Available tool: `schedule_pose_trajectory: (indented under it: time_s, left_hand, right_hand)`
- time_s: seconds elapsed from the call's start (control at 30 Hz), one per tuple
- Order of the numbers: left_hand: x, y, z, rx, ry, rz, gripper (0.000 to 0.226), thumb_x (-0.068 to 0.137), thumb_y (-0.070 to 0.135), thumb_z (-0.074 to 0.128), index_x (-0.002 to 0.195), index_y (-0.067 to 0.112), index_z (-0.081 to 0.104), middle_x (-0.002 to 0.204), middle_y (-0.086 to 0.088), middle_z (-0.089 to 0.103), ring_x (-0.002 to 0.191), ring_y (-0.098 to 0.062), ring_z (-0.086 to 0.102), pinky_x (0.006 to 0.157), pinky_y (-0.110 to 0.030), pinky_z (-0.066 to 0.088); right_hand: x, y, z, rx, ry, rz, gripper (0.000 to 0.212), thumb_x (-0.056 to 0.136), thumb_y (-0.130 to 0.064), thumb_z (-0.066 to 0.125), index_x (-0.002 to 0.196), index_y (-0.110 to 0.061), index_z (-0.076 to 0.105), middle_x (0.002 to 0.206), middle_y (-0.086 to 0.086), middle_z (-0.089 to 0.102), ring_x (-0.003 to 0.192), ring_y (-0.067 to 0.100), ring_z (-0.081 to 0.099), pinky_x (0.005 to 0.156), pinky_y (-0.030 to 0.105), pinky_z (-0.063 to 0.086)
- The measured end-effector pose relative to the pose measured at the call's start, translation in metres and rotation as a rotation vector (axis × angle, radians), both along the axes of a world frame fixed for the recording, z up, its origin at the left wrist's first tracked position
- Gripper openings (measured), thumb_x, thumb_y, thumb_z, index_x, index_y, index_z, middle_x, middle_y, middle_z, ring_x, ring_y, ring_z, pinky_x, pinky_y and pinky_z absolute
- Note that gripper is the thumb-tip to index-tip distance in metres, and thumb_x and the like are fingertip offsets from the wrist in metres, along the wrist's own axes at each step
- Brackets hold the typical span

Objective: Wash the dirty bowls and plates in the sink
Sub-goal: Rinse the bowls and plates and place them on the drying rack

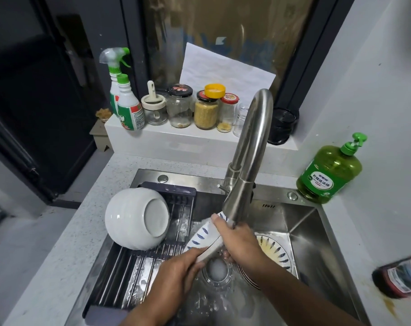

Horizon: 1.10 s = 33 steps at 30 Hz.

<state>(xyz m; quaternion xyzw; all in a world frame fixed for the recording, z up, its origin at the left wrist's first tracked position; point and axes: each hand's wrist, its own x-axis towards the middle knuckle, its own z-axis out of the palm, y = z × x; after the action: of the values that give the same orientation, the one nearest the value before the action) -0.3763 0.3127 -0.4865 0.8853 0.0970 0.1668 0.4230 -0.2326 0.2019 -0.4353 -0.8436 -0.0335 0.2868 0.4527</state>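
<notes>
Both hands hold the blue-patterned plate (203, 234) on edge over the sink (317, 231) drain, under the faucet (244, 175). The left hand (178, 267) grips its lower rim, the right hand (237, 238) its upper rim; another patterned plate (277, 252) lies just right.

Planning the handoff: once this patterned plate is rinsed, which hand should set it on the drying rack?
Left, probably. The left hand grips the plate on the rack side; the right hand would have to cross over.
</notes>
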Motion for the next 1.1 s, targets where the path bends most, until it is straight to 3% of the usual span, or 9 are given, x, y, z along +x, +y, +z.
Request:
schedule_pose_trajectory:
  time_s: [0.07,0.13,0.27,0.33,0.4,0.57,0.77,0.93,1.1]
  left_hand:
    - [0.001,0.002,0.005,-0.099,0.014,0.029,0.017,0.097,0.026,0.065,0.112,0.035,0.067,0.082,0.034,0.064,0.074,0.01,0.062,0.064,-0.011,0.045]
    - [0.001,0.008,0.005,-0.193,0.037,0.054,0.013,0.096,0.024,0.067,0.106,0.033,0.069,0.078,0.019,0.067,0.069,0.0,0.061,0.061,-0.022,0.047]
    - [0.003,0.02,0.013,-0.473,0.048,0.116,0.015,0.093,0.013,0.068,0.101,0.025,0.071,0.088,-0.001,0.073,0.082,-0.021,0.069,0.072,-0.039,0.054]
    - [0.005,0.023,0.02,-0.575,0.023,0.172,0.026,0.093,-0.004,0.063,0.106,0.017,0.072,0.096,-0.003,0.077,0.093,-0.018,0.072,0.079,-0.033,0.058]
    - [0.008,0.028,0.027,-0.655,-0.005,0.24,0.029,0.093,-0.012,0.058,0.106,0.011,0.071,0.093,-0.006,0.078,0.09,-0.018,0.074,0.072,-0.025,0.058]
    - [0.01,0.05,0.031,-0.737,-0.005,0.358,0.024,0.096,-0.011,0.053,0.101,0.006,0.069,0.085,-0.011,0.076,0.073,-0.017,0.072,0.057,-0.023,0.053]
    - [0.014,0.076,0.018,-0.748,0.073,0.501,0.019,0.097,-0.004,0.054,0.104,0.006,0.068,0.091,-0.014,0.075,0.069,-0.013,0.069,0.056,-0.025,0.053]
    - [0.014,0.086,0.01,-0.714,0.126,0.576,0.017,0.094,-0.005,0.058,0.097,0.007,0.069,0.073,-0.005,0.072,0.053,-0.003,0.064,0.048,-0.018,0.048]
    - [0.011,0.095,0.001,-0.627,0.151,0.593,0.017,0.093,-0.004,0.06,0.088,0.009,0.069,0.069,0.003,0.072,0.057,0.005,0.063,0.053,-0.011,0.047]
  right_hand:
    - [-0.012,0.002,0.005,0.062,0.015,0.014,0.064,0.079,-0.078,0.057,0.099,-0.017,0.069,0.079,-0.002,0.073,0.066,0.012,0.068,0.062,0.029,0.055]
    - [-0.03,0.011,0.008,0.171,0.078,-0.008,0.062,0.08,-0.076,0.059,0.109,-0.021,0.065,0.094,0.0,0.073,0.077,0.012,0.071,0.069,0.036,0.062]
    - [-0.058,0.039,-0.001,0.183,0.083,-0.047,0.091,0.076,-0.083,0.049,0.153,-0.045,0.021,0.138,-0.003,0.051,0.117,0.023,0.06,0.101,0.048,0.049]
    - [-0.064,0.056,-0.009,0.135,0.039,-0.002,0.102,0.065,-0.09,0.038,0.154,-0.047,0.016,0.148,0.003,0.043,0.129,0.027,0.051,0.108,0.049,0.042]
    - [-0.066,0.071,-0.014,0.157,0.016,0.024,0.098,0.064,-0.09,0.035,0.152,-0.05,0.015,0.152,0.002,0.042,0.134,0.026,0.047,0.111,0.05,0.039]
    - [-0.065,0.107,-0.021,0.213,0.066,0.078,0.093,0.064,-0.089,0.044,0.145,-0.064,0.006,0.156,-0.009,0.038,0.138,0.023,0.044,0.114,0.049,0.035]
    - [-0.062,0.143,-0.037,0.217,0.156,0.105,0.091,0.059,-0.083,0.053,0.138,-0.072,0.009,0.151,-0.007,0.044,0.132,0.023,0.05,0.109,0.047,0.044]
    - [-0.065,0.156,-0.043,0.189,0.173,0.116,0.105,0.055,-0.08,0.047,0.151,-0.054,0.012,0.153,-0.002,0.04,0.137,0.023,0.046,0.115,0.043,0.038]
    - [-0.072,0.169,-0.051,0.147,0.208,0.115,0.089,0.074,-0.071,0.052,0.151,-0.056,0.009,0.16,-0.002,0.032,0.14,0.026,0.041,0.116,0.043,0.034]
